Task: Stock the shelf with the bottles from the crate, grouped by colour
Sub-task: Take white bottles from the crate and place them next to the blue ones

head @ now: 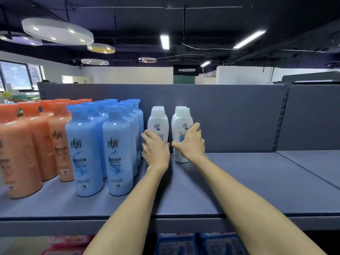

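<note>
Both hands are working at the white group on the grey shelf (239,181). The left hand (156,148) is resting against the lower body of the left white bottle (157,122), fingers fairly straight and spread along its side; whether the thumb is wrapping round it cannot be told, since the hand is hiding the contact. The right hand (191,142) is curling round the right white bottle (182,126), thumb toward the gap between the two bottles and fingers over the right flank, holding it upright on its base. A second white bottle is standing close behind each front one, so two short rows are forming front to back. The white group is sitting just right of the blue bottles (103,144), which in turn are standing right of the orange bottles (33,140); this ordering is keeping each colour in its own block. The hands are probably squaring the front pair into line. The crate is not showing here.
</note>
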{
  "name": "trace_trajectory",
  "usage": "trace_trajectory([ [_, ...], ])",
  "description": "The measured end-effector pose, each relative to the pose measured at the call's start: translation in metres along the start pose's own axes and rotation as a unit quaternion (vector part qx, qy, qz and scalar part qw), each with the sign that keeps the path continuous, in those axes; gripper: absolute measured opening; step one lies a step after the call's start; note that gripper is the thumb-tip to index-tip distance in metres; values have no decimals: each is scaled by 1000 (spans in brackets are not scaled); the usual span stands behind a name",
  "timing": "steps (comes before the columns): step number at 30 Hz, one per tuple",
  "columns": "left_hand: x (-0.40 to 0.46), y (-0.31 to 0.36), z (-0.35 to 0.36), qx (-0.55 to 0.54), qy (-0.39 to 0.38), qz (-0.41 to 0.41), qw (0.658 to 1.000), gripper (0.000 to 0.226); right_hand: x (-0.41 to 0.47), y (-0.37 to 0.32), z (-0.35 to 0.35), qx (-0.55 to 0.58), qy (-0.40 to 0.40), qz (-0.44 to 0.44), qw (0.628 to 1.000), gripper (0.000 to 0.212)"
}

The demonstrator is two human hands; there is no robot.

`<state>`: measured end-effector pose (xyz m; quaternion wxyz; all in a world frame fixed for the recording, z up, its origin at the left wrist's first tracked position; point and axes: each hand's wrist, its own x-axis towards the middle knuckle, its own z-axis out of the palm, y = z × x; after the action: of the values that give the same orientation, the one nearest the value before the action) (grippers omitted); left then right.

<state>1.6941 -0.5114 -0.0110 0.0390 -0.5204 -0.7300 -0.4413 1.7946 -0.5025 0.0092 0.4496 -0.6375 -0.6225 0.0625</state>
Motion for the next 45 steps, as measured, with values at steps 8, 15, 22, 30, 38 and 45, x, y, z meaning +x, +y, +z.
trace_trajectory([
  [8, 3, -1, 3, 1, 0, 0, 1000, 71, -1, 1, 2, 0, 13, -6, 1000, 70],
  [15, 4, -2, 3, 2, 0, 3, 1000, 71, -1, 0, 6, -2, 20, -7, 1000, 70],
  [22, 5, -2, 5, 10, 6, 7, 1000, 72, 0, -2, 9, 1, 20, 0, 1000, 70],
  [30, 4, 0, 3, 13, 4, 2, 1000, 71, -2, -2, 11, 0, 23, 0, 1000, 66],
  [38, -15, 5, -10, -20, -15, -11, 1000, 84, -22, -8, -4, 1, 15, 10, 1000, 74],
  [45, -36, 11, -45, 10, -33, 26, 999, 70, -41, -21, -42, -16, 7, -8, 1000, 72],
])
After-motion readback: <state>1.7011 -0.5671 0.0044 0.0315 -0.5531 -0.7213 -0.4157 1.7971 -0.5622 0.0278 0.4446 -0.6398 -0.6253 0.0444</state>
